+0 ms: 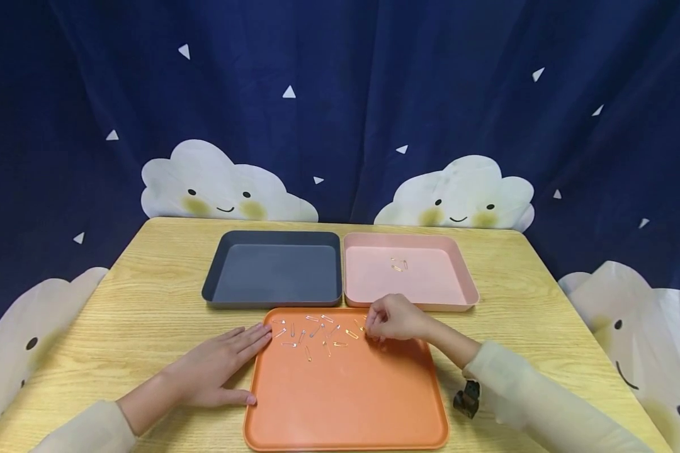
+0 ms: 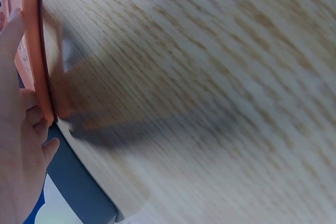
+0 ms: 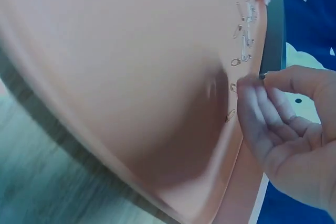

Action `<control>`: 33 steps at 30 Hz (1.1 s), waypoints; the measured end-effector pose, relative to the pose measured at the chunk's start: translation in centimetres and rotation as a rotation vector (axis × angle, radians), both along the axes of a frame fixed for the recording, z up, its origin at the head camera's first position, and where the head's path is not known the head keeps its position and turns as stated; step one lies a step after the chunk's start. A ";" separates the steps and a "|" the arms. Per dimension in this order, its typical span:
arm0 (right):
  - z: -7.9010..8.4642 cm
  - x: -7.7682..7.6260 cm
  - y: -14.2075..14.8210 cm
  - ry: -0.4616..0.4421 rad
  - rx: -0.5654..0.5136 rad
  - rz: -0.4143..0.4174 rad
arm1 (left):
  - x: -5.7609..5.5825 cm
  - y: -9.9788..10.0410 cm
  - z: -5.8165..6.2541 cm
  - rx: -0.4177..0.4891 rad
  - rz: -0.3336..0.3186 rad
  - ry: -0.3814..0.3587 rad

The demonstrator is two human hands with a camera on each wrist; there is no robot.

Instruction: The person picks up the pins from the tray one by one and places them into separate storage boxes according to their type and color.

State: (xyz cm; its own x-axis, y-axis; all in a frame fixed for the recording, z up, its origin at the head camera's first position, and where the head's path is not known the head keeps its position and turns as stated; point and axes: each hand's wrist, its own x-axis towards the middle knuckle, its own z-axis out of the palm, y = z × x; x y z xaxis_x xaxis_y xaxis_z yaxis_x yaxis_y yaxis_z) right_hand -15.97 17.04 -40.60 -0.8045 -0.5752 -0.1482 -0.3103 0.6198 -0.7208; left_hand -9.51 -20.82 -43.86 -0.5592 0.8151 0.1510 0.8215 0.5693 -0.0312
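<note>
Several silver and gold safety pins (image 1: 340, 344) lie scattered over the far left and middle part of an orange tray (image 1: 345, 402). My left hand (image 1: 218, 365) rests flat at the tray's left rim, fingers straight, with the fingertips and thumb touching the edge. Over the tray's far right part, my right hand (image 1: 399, 318) has thumb and fingers brought together. Between those fingertips, the right wrist view shows a small metal bit of a safety pin (image 3: 263, 76); most of it is hidden. A few gold pins lie on the tray just beside this hand.
Behind the orange tray stand a dark grey tray (image 1: 277, 274) on the left and a pink tray (image 1: 374, 277) on the right, side by side. A few gold safety pins (image 1: 397, 268) lie in the pink one. A dark blue curtain (image 1: 340, 113) hangs behind the wooden table (image 1: 164, 277).
</note>
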 end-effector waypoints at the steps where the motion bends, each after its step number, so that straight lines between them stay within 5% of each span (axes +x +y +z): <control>1: 0.0 0.0 0.0 -0.083 -0.040 -0.024 | 0.0 0.0 0.0 0.000 0.000 0.004; 5: 0.0 -0.1 0.0 -0.331 -0.174 -0.087 | 0.0 0.0 0.0 -0.001 0.005 0.008; 11: 0.0 -0.4 0.5 -0.470 -0.285 -0.081 | 0.1 0.0 0.0 -0.001 0.012 -0.004; 21: 0.5 -0.8 1.0 -0.502 -0.314 -0.049 | 0.1 0.1 0.1 -0.002 0.013 -0.009; 33: 1.6 -2.3 1.7 -0.539 -0.275 -0.134 | 0.2 0.0 0.1 0.005 0.022 -0.025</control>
State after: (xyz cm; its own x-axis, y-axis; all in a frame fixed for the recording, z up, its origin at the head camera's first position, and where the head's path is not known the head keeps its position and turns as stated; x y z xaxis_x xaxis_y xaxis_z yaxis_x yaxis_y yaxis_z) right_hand -18.25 18.71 -38.96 -0.7255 -0.5493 -0.4146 0.2099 0.3972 -0.8934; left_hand -9.29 -20.79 -43.73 -0.5808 0.8018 0.1407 0.8092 0.5874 -0.0075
